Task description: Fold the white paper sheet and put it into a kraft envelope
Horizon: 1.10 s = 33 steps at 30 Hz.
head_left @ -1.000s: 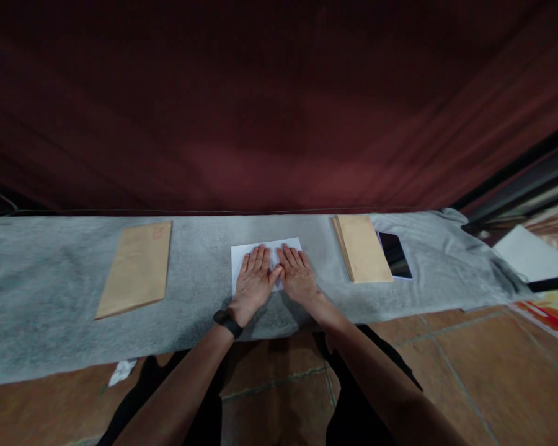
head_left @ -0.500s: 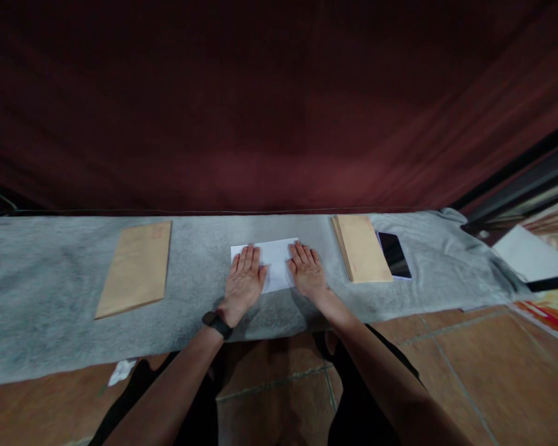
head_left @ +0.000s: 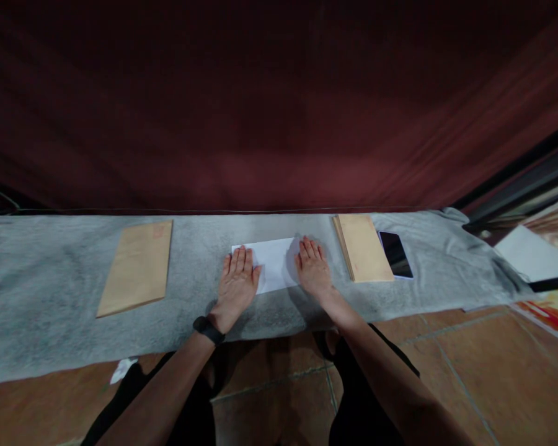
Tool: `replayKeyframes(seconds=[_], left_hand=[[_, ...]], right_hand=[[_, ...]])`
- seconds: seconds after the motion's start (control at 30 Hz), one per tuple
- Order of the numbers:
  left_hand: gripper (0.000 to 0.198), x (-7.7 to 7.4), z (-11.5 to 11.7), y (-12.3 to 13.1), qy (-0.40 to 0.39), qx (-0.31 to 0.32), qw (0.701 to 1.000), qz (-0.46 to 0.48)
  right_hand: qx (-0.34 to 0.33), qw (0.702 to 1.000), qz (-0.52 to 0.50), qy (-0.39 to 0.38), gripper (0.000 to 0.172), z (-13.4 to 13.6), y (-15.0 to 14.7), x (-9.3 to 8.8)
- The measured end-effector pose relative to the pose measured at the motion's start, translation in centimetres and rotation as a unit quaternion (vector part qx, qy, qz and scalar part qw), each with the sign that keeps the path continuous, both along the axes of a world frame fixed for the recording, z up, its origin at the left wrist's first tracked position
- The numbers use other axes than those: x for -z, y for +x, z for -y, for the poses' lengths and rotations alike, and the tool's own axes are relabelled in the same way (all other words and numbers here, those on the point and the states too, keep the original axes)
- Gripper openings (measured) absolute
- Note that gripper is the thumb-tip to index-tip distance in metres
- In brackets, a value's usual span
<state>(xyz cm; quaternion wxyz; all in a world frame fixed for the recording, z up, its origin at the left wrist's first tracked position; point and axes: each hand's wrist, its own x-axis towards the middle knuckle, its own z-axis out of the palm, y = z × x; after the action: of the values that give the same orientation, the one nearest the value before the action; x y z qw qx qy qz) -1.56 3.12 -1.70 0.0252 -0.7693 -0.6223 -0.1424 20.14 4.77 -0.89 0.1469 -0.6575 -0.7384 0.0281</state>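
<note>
A white folded paper (head_left: 275, 265) lies flat on the grey cloth in front of me. My left hand (head_left: 237, 279) rests palm down over its left end, fingers stretched out. Over by the right end, my right hand (head_left: 313, 266) is flat too, with its fingers extended; it hides that edge of the paper. To the right of my right hand sits a small stack of brown envelopes (head_left: 365, 248). Farther off on the left are more brown envelopes (head_left: 137, 266), with a faint red mark at the top corner.
A phone (head_left: 395, 254) lies against the right envelope stack. The grey cloth (head_left: 51, 291) covers a long narrow surface, with a dark red curtain (head_left: 279, 124) behind it. A crumpled white tissue (head_left: 122, 370) is on the tiled floor at left.
Both hands have slid outward along the paper, the left one leftward and the right one rightward. More of the paper's middle shows between them.
</note>
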Motion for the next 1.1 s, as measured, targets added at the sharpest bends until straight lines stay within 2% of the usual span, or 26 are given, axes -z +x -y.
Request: replayKeyframes(seconds=[0.2, 0.4, 0.67, 1.1], left_hand=[[0.056, -0.6, 1.5, 2.2, -0.025, 0.097, 0.995, 0.005], [0.056, 0.1, 2.4, 2.7, -0.035, 0.131, 0.991, -0.011], [0.057, -0.1, 2.6, 1.7, -0.040, 0.122, 0.992, -0.007], [0.060, 0.1, 1.7, -0.7, -0.062, 0.041, 0.997, -0.008]], right_hand=[[-0.109, 0.990, -0.084, -0.033, 0.054, -0.7, -3.6, -0.3], [-0.148, 0.986, -0.066, -0.045, 0.053, -0.9, -5.5, 0.4], [-0.112, 0.993, 0.004, -0.021, 0.050, -1.4, -5.2, 1.3], [-0.070, 0.997, 0.029, -0.005, 0.052, -1.3, -2.9, 1.5]])
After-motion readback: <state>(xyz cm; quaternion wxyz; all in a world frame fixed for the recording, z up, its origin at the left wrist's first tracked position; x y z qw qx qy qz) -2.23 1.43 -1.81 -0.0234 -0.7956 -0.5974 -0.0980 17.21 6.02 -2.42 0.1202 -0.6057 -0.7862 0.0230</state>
